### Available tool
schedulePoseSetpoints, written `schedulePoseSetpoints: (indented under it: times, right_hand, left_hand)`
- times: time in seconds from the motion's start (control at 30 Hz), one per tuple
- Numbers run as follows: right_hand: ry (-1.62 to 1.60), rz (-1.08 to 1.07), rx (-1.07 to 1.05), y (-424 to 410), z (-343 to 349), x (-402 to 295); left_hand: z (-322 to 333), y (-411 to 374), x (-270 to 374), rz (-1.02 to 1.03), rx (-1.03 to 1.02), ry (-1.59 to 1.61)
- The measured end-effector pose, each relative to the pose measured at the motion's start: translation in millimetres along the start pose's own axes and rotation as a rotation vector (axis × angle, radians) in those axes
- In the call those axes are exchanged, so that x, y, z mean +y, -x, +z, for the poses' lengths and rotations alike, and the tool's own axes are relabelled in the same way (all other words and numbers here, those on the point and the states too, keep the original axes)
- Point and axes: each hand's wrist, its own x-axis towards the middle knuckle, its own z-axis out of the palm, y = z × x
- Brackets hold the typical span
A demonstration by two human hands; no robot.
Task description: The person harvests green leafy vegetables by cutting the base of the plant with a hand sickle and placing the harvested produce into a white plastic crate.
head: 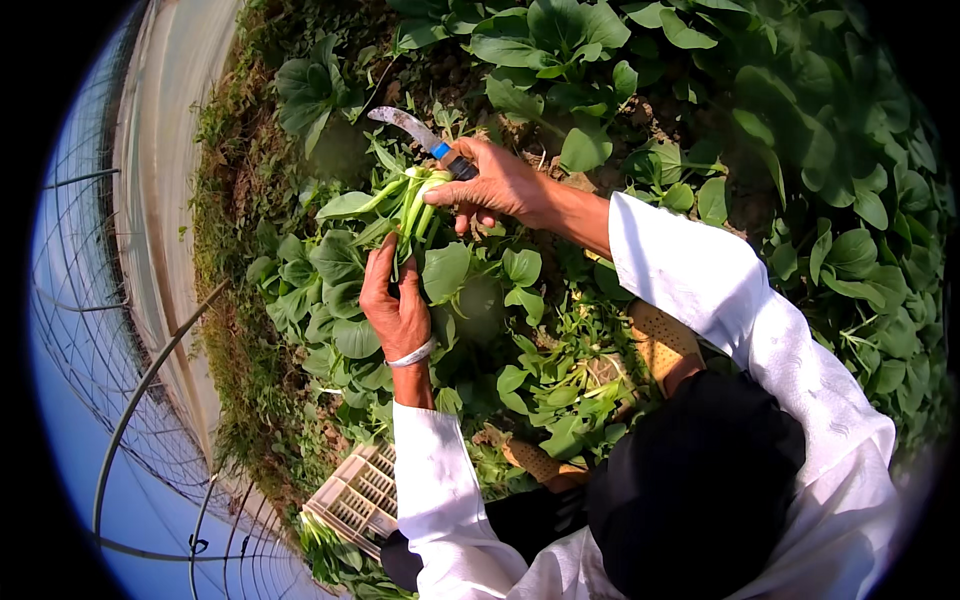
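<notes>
My right hand (pixel 495 184) holds a knife (pixel 409 127) with a short curved, stained blade and a blue band at its handle. The blade points up and left, away from the palm. The thumb of the same hand presses on the pale stem base of a cut leafy green (pixel 420 199). Just below, my left hand (pixel 397 300), with a pale bracelet at the wrist, has its fingers around the leaves of that green; part of its grip is hidden by the leaves. Leafy plants (pixel 352 300) grow beneath and beside both hands.
A pale plastic crate (pixel 360 491) stands at the lower left, with greens (pixel 337 559) beside it. Loose greens (pixel 570 405) lie between my tan, dotted shoes (pixel 660 337). A plastic sheet (pixel 169 187) and a curved metal pole (pixel 139 397) are on the left. Dense plants (pixel 855 255) fill the right.
</notes>
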Motion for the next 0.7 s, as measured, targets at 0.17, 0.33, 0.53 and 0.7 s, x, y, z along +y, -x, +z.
schedulePoseSetpoints:
  times: [0.17,0.33,0.53,0.7]
  right_hand:
    - [-0.351,0.227,-0.204,-4.8,6.7,22.1]
    - [-0.013,0.175,-0.299,-8.4,16.0,1.2]
    - [0.396,-0.243,-0.065,-19.9,2.7,-25.2]
    - [0.537,-0.363,0.386,-20.9,-49.1,-39.3]
  left_hand:
    - [-36.3,-21.7,60.8,0.312,-0.105,-0.606]
    - [-95.7,-25.9,82.3,0.342,-0.154,-0.914]
    - [-133.2,-4.0,93.9,0.033,-0.381,-0.673]
    - [-176.5,8.9,83.5,-0.36,-0.225,0.013]
